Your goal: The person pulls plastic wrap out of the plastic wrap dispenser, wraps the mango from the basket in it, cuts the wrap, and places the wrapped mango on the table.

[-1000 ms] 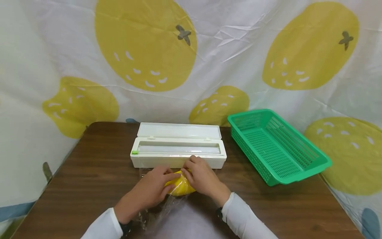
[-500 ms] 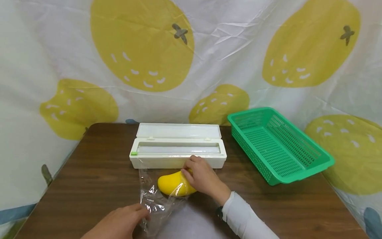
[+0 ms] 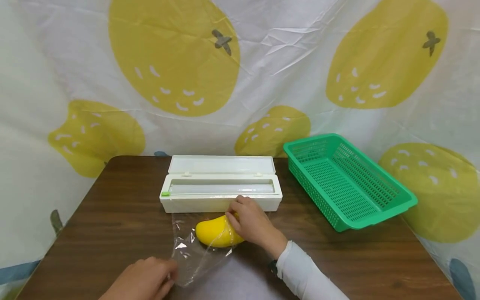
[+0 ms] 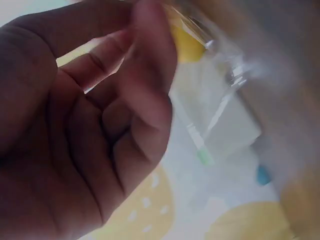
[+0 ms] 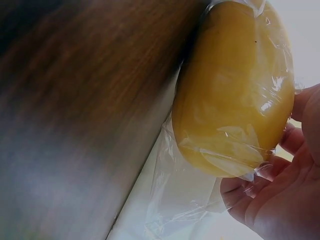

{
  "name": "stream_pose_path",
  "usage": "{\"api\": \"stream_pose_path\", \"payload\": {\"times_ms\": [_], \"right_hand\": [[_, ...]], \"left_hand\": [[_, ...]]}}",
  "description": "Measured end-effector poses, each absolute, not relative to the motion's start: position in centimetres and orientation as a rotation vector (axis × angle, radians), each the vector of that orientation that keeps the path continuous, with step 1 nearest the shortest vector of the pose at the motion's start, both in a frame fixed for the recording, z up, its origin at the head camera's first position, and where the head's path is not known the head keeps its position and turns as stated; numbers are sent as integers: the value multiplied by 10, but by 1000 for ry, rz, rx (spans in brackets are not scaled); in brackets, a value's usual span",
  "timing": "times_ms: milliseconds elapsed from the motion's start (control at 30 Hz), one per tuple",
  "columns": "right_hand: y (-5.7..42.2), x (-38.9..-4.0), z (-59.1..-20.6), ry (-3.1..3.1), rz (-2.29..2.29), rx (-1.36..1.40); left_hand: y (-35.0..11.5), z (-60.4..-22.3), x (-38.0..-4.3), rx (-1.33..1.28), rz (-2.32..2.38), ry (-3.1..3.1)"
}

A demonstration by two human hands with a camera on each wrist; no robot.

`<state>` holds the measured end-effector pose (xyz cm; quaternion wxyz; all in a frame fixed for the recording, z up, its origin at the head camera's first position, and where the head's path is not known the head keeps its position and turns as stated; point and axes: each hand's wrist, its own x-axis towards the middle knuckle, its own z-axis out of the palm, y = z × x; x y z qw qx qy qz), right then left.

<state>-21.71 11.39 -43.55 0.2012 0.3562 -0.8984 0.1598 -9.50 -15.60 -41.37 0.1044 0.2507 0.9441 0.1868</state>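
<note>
A yellow mango (image 3: 215,232) lies on its side in front of the white cling film dispenser (image 3: 221,204). Clear cling film (image 3: 191,260) runs from the dispenser, under and partly over the fruit. My left hand (image 3: 144,277), near the front left, pinches the film's edge between thumb and fingers; the left wrist view shows the film (image 4: 222,107) stretching away from the fingertips. With curled fingers my right hand (image 3: 253,225) holds the mango's right end, which is wrapped in film. The right wrist view shows the wrapped mango (image 5: 235,95) up close, the fingers partly behind it.
The dispenser's lid (image 3: 221,165) stands open at the back, with a green slider (image 3: 165,193) at the left end of its rail. A green plastic basket (image 3: 348,187) sits at the back right of the brown table (image 3: 123,208). Fruit-patterned cloth (image 3: 262,83) hangs behind.
My left hand has left the mango, moved towards the front left and taken the film's edge, now spread flatter on the left. My right hand stays at the mango's right end.
</note>
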Motion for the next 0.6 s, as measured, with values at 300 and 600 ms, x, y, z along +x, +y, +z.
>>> {"api": "stream_pose_path", "payload": {"times_ms": [300, 600], "right_hand": [[113, -217, -435, -2506, 424, 980], [113, -216, -437, -2455, 435, 1006]], "left_hand": [[-134, -352, -106, 718, 166, 3249], [-85, -334, -186, 1075, 119, 3233]]}}
